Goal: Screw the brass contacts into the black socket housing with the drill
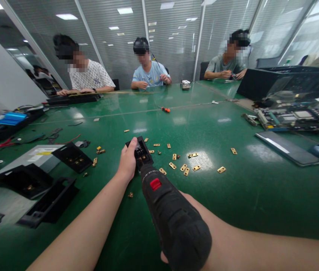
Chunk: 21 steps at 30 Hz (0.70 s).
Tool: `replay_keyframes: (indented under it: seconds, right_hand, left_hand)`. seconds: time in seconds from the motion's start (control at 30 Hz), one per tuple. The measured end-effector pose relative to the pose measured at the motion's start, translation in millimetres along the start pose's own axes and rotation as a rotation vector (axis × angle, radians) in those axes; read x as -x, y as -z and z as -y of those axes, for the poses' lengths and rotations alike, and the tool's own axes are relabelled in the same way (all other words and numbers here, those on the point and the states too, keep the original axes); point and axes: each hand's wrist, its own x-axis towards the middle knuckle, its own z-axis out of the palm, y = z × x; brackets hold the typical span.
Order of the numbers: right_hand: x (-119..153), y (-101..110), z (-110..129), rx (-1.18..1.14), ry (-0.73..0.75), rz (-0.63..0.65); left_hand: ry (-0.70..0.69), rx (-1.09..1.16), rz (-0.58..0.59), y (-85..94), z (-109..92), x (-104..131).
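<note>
- Black block (142, 148) = my ref. pt.; it's held at the green table (255, 199), can't tell if it rests on it.
- L. hand (127, 160): curled partway round the block's left side, thumb on top, holding it.
- R. hand (200, 210): mostly hidden behind the power driver (173, 214), evidently wrapped round it, a fingertip peeking out below.
- Driver: slants up to the block from the near right, nose at the block's near end; can't tell if the bit's seated.
- Brass plates (196, 168): flat, w/ holes, scattered mostly just R of block; a couple lie farther R.
- Small brass piece (130, 195): near side of block, slightly L.
- Black housings (73, 158): well L of block, several, w/ a grey metal box (32, 160) among them.
- Screwdriver (165, 110), orange handle: beyond block, a bit R.
- Dark flat slab (289, 148), white strip on it: far R of block; circuit board (297, 116) behind that.
- Three co-workers (151, 73) seated well beyond block, across the table.
</note>
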Motion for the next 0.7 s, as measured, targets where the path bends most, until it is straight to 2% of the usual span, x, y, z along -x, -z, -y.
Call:
replay_keyframes:
  seconds: [0.13, 0.27, 0.53, 0.7]
  right_hand:
    - [-4, 1, -8, -0.070, -0.047, -0.008]
    - [-5, 2, -5, -0.095, -0.108, 0.005]
    - [-21, 4, -7, 0.023, 0.118, -0.015]
    - [-18, 8, -1, 0.085, 0.155, 0.023]
  left_hand:
    - [0.000, -0.017, 0.004, 0.0, 0, -1]
    - [0.019, -0.026, 0.004, 1.5, 2, -1]
    - [0.057, -0.002, 0.001, 4.3, -1, 0]
    - [0.057, -0.007, 0.029, 6.5, 1, -2]
